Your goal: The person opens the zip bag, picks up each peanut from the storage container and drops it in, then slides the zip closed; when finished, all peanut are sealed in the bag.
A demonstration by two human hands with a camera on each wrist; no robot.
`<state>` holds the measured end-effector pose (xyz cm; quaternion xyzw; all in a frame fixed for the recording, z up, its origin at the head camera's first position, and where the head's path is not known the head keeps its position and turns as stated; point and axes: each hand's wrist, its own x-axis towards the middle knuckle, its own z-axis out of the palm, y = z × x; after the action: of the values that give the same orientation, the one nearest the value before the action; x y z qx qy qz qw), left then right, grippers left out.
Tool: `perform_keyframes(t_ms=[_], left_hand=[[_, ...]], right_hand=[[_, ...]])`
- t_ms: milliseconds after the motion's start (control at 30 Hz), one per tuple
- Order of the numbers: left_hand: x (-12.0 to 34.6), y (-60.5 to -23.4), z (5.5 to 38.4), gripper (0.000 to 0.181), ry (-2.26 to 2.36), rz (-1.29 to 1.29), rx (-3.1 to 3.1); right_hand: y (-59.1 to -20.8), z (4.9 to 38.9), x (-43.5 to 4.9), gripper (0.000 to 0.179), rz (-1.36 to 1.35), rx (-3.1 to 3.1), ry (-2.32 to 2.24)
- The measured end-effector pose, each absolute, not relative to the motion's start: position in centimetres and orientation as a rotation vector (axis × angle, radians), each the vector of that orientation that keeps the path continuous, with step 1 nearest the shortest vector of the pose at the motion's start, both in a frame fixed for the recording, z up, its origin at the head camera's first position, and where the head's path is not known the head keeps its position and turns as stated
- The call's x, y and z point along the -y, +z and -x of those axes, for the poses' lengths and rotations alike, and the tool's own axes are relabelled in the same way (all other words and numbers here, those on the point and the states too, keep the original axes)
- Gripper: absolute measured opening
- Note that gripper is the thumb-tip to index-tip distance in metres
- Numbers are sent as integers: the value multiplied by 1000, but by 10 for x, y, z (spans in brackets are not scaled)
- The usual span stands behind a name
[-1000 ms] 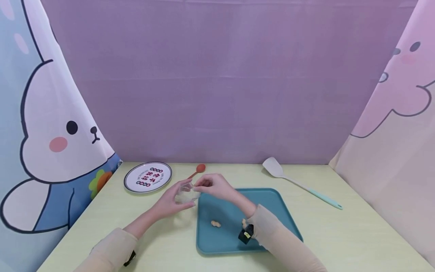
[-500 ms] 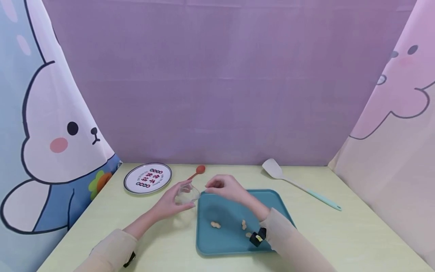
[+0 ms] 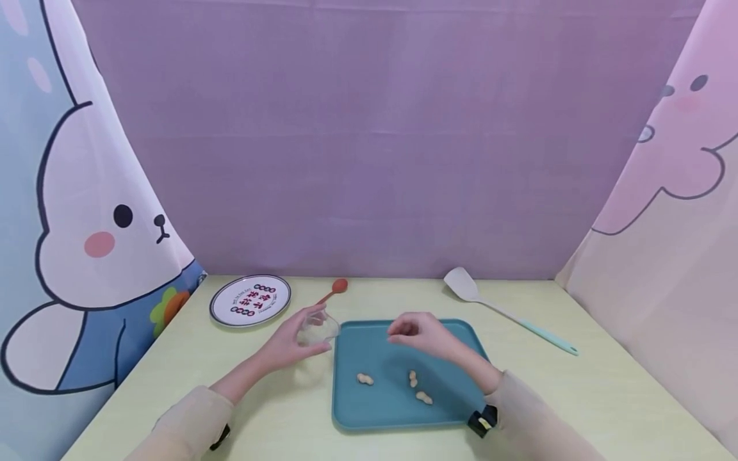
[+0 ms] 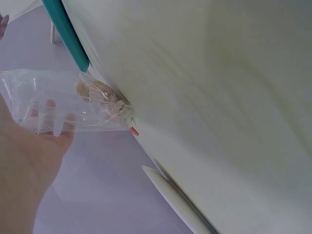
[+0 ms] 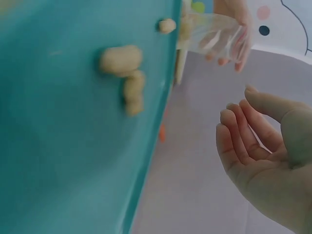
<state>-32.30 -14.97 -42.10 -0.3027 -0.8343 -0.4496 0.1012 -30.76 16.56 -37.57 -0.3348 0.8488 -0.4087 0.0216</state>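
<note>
While the left hand [image 3: 291, 340] holds a see-through plastic container [image 3: 318, 329] near the left edge of a teal tray [image 3: 375, 410], its fingers and thumb curl round the sides. Left wrist view: several peanuts [image 4: 103, 92] gathered at one end of the container.

Right hand [image 3: 425, 334] hangs above the far half of the tray, well apart from the container. Fingers loosely bent, thumb tip set off from them by a narrow gap.

On the tray, three loose peanuts: one [image 3: 365, 379] toward the left, one [image 3: 412, 378] near the middle, one [image 3: 424, 397] just beside that and nearer the person.

Behind the left hand, a red spoon [image 3: 340, 285], handle partly hidden. To its left, a white plate [image 3: 250, 301] with dark rim and red print. Right of the tray, a spatula [image 3: 527, 324], pale blade, mint grip.
</note>
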Motion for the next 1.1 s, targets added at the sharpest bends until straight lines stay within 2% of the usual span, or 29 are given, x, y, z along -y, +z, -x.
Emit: perform_keyframes(t_ms=[233, 567, 1100], left_hand=[[148, -421, 323, 76, -1321, 927, 2449], [148, -421, 322, 76, -1307, 906, 2466], [148, -419, 324, 76, -1323, 914, 2467]], right_hand=[[-391, 298, -185, 21, 982, -2623, -1120], [-407, 296, -198, 14, 1000, -2585, -1017], [-411, 298, -205, 13, 899, -2532, -986]])
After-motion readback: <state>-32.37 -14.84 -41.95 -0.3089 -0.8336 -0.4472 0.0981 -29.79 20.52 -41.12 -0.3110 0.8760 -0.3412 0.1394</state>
